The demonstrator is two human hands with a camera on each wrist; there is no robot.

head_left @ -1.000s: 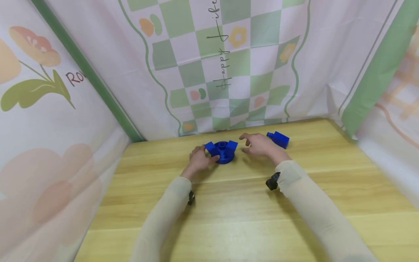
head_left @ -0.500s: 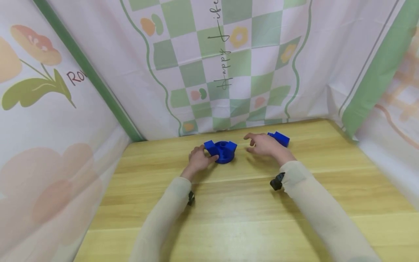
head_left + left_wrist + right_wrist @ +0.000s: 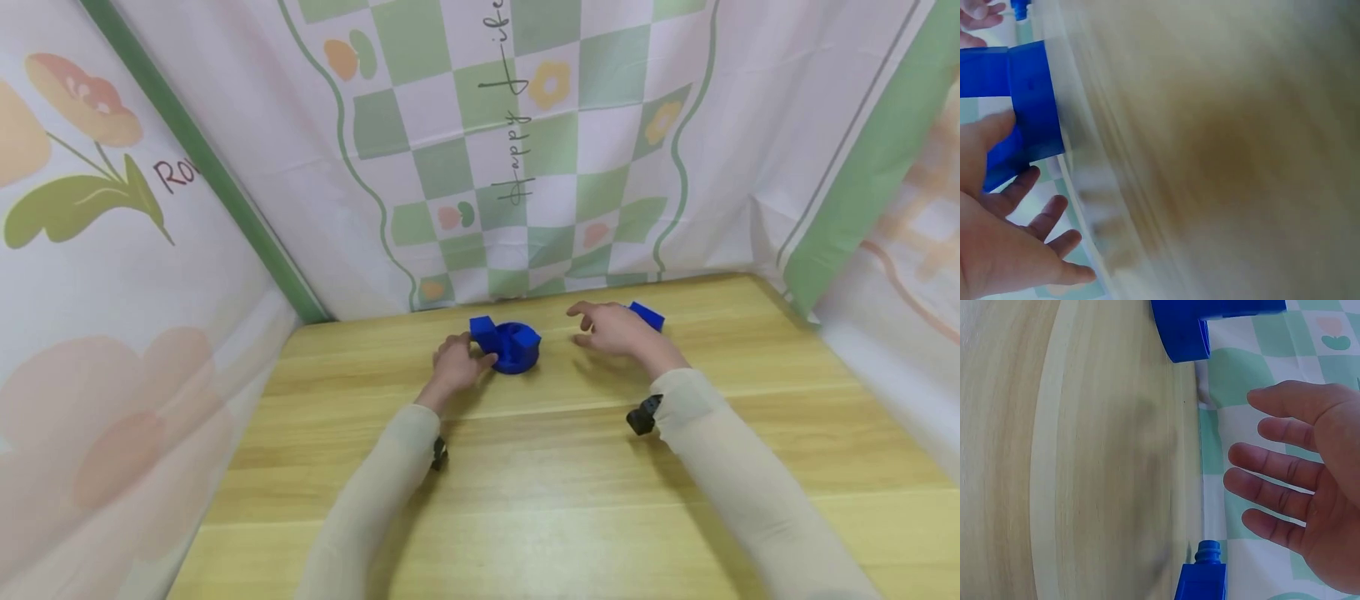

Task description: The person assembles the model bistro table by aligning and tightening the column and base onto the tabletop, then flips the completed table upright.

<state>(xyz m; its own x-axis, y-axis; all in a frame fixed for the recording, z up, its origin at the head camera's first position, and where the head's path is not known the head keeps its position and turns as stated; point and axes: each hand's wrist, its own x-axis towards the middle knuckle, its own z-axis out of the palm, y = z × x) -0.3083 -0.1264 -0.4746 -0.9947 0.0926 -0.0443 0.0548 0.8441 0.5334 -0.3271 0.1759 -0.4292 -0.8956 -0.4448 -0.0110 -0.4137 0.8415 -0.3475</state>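
Note:
A blue round piece [image 3: 517, 360] with two angled block-shaped arms sits near the table's far edge. My left hand [image 3: 456, 365] holds its left side between thumb and index finger, and the other fingers spread apart in the left wrist view. My right hand [image 3: 618, 330] hovers to the right of the round piece, its fingers loosely bent and holding nothing. Partly hidden behind that hand lies a separate blue block [image 3: 647, 317]. In the right wrist view this block shows a ridged neck [image 3: 1208, 552] at one end.
The wooden table [image 3: 540, 500] ends at a patterned cloth [image 3: 517, 167] hanging close behind the blue pieces. More cloth hangs at the left [image 3: 135, 333] and right sides. Each wrist carries a small black camera, such as the right camera [image 3: 643, 415].
My right hand has drawn away to the right, covering more of the separate blue block. The round piece has turned slightly under my left hand, which stays almost in place.

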